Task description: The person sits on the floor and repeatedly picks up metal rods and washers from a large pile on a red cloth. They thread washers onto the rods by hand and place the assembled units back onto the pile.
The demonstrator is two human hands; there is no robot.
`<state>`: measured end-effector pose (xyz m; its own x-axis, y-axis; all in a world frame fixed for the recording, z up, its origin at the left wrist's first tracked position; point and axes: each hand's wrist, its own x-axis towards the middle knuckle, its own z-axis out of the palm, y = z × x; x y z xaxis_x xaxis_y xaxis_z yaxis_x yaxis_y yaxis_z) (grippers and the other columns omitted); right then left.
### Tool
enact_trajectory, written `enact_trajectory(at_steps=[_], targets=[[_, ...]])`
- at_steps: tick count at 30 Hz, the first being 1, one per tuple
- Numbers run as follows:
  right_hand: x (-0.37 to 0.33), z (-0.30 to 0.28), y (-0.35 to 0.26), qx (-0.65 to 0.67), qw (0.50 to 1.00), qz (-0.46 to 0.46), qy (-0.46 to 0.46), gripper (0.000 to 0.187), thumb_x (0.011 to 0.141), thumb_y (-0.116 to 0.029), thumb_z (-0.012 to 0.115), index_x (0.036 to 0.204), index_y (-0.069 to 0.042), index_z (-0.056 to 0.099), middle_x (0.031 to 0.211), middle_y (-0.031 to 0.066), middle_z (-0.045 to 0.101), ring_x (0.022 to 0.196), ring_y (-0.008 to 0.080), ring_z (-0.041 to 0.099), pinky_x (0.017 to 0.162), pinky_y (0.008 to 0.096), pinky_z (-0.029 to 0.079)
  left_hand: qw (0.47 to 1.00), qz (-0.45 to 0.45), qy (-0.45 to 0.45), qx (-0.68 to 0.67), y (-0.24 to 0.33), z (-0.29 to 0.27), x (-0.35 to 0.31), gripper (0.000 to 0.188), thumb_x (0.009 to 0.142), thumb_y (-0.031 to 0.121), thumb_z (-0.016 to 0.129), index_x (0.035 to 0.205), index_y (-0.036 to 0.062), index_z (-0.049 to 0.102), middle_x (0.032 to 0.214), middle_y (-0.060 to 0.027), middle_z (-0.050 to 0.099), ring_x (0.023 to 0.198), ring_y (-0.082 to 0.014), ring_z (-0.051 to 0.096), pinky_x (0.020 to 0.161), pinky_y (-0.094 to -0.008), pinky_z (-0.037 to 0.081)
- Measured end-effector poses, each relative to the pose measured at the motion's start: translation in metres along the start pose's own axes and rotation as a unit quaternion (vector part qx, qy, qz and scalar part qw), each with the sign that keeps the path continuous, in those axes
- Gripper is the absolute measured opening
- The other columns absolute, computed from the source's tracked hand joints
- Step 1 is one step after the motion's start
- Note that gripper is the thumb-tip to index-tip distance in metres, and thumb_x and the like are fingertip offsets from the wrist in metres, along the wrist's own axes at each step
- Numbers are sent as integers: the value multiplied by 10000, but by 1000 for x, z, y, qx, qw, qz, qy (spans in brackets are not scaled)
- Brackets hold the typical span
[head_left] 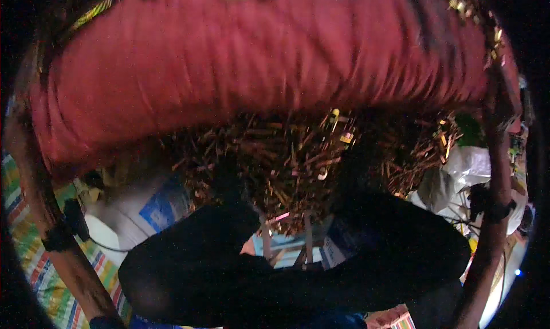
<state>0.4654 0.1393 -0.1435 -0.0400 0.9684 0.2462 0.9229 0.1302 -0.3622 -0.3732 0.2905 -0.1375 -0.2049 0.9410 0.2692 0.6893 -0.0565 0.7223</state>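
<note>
Left hand (24, 108) and right hand (504, 108) are seen beside the long, gathered red cloth (258, 54) on the far side; their grip cannot be told in shadow. Likely soft and light, it is best held at both ends.

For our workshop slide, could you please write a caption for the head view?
Forearms reach to either side of a broad red cloth, beyond brown sticklike pieces and dark-clad legs.

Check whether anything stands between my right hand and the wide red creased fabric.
Nothing visible does: the right hand is right at the right end of the red creased fabric; shadow hides whether it grips.
</note>
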Motion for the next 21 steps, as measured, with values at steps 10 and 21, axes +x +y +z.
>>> enact_trajectory(at_steps=[10,21], targets=[[25,21,-58,-216,949,-211,94,98,831,77,558,902,12,575,824,197,568,690,362,630,548,438,457,996,40,57,53,36,37,-28,89,790,13,573,762,47,496,740,6,452,715,-97,435,656,-259,369],[-6,26,2,-340,912,-218,-66,430,842,-103,647,1266,-61,594,1324,160,508,1157,354,552,808,445,484,992,33,126,2,59,62,-34,99,689,2,563,725,36,477,653,4,428,618,-87,426,555,-292,329]])
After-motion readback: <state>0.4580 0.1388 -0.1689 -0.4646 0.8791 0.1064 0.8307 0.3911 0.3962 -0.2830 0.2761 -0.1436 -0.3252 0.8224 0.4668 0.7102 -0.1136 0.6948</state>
